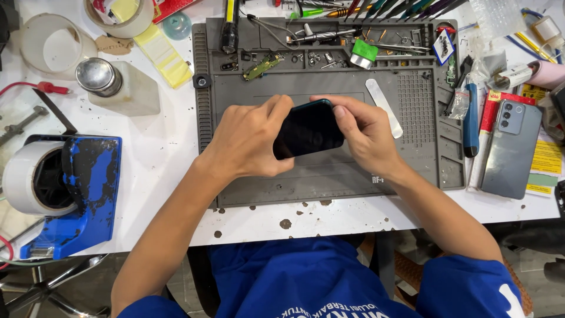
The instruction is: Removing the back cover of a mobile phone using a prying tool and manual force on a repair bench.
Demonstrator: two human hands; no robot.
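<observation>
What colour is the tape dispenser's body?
Blue with black scuffs: the tape dispenser, seen in the head view, left of the mat.

A white tabletop [170,176] fills most of the view, and it has dark spots and chips along its front edge. A grey work mat [329,182] with small side pockets lies on it, and a blue tape holder [82,194] with a big white roll sits at the left. Under the edge, a bit of metal chair leg [65,282] and a dim grey floor [529,259] show, and the light is bright and even.
</observation>
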